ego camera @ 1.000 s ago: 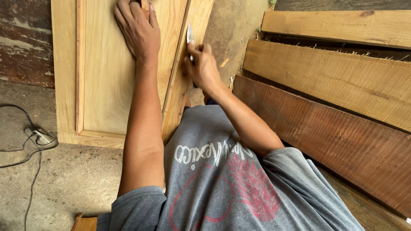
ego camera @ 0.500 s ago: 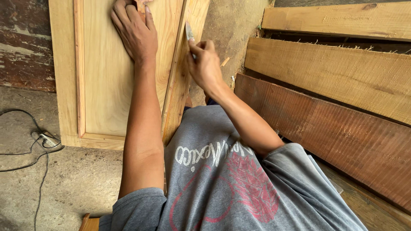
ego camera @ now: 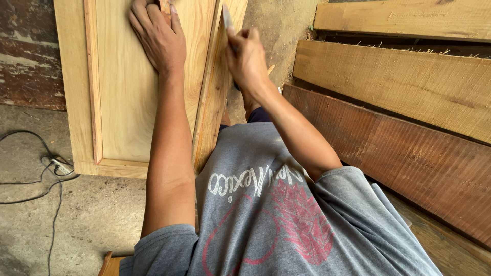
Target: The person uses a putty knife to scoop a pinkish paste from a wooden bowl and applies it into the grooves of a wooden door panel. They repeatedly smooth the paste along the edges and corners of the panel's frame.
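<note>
- Your left hand [ego camera: 157, 38] lay flat, fingers spread a little, pressed on the pale wooden door panel [ego camera: 128, 92].
- Your right hand [ego camera: 246, 56] was closed around a thin metal blade [ego camera: 226, 19], its tip at the panel's right edge.
- The panel was smooth, framed and rectangular.
- Three rough-sawn planks [ego camera: 399, 87] were stacked at your right; one black cable [ego camera: 36, 174] lay on the concrete floor [ego camera: 76, 214].

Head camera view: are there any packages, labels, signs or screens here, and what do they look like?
No packages, signs, stuck-on labels or screens in view.
Printed shirt design: on the grey t-shirt, bottom centre; white lettering arched above a red heart outline and a red leaf-like shape.
Faint mark on top plank: upper right, pale wood; too faint to make out.
</note>
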